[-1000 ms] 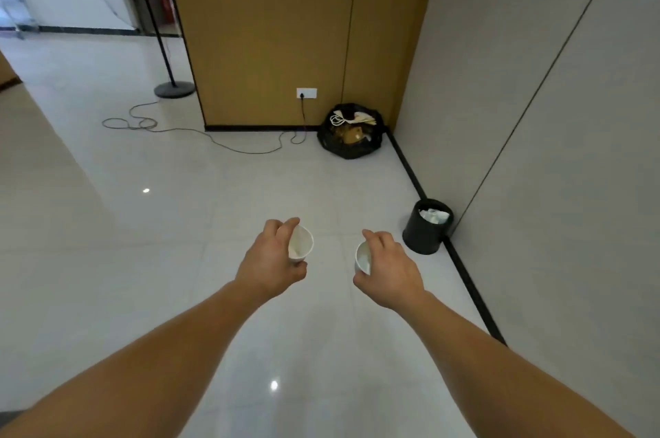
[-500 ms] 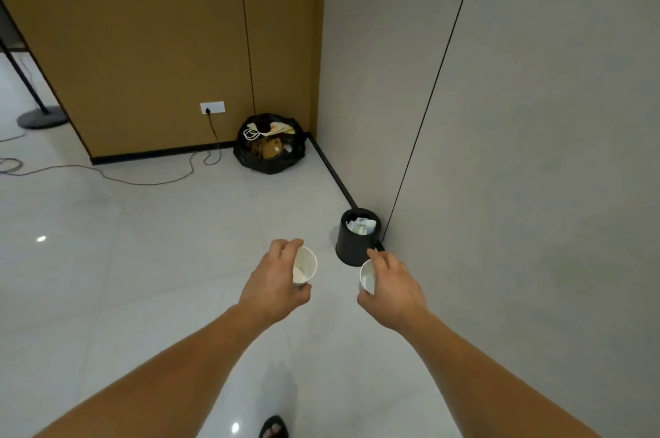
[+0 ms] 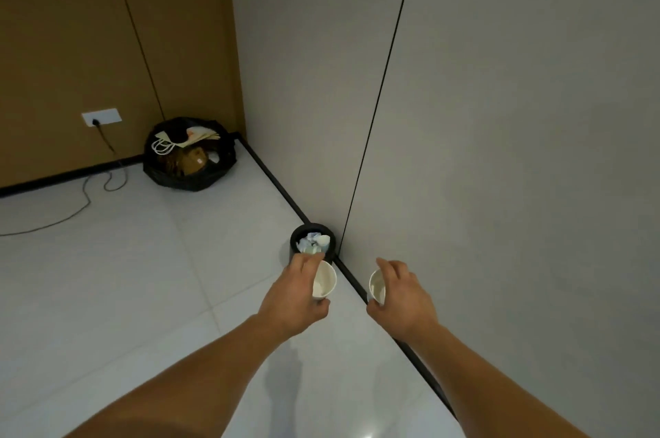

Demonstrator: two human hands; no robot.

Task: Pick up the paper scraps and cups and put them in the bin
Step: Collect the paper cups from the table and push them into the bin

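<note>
Nearby, paper cups (image 3: 324, 283), round black bin (image 3: 293, 242)

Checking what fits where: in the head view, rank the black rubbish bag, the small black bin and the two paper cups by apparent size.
1. black rubbish bag
2. small black bin
3. Tie: left cup, in the left hand, and right cup, in the right hand, look alike.

White tiled floor (image 3: 143, 277) bears black bin (image 3: 295, 247), rubbish bag (image 3: 168, 176), cable (image 3: 71, 214)
</note>
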